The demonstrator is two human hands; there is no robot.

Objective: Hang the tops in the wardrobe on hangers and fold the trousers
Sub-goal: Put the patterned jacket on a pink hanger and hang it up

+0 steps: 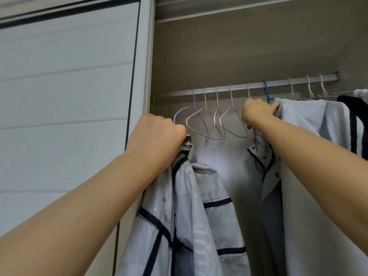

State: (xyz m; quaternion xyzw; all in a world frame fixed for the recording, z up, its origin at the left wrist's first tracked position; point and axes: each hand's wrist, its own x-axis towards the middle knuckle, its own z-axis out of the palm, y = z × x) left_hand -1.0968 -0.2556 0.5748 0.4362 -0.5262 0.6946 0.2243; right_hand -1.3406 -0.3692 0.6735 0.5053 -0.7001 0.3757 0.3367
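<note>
hanging a top is the step in hand: both arms reach up into the open wardrobe [239, 46] with a pale grey jacket [209, 206] with dark trim spread between them. the left hand [157, 134] is a closed fist clamped on a bunch of the jacket's left front edge, just below and in front of the row of empty wire hangers [207, 124]. the right hand [258, 113] is curled round the cloth at the jacket's other shoulder, thumb pressed onto the fabric, right beside the hook of a blue hanger [266, 92] that hangs on the rail [239, 87]. the jacket hangs open, its mesh lining and pale inner back facing out, its lower part dropping out of view.

whether the blue hanger already sits inside the shoulders i cannot tell; its body is hidden by the hand and the cloth. my guess is that this top is nearly hung and is being settled. the next move calls for drawing the left shoulder up and over the hanger's free end, then letting go one hand at a time so the slippery fabric does not slide off. it also needs care not to knock the loose wire hangers, which hang crowded together and tilted.

other tops [348, 120] hang on the rail further right, and the sliding door [69, 96] stands to the left. no trousers are in view, so the folding is probably not yet begun
</note>
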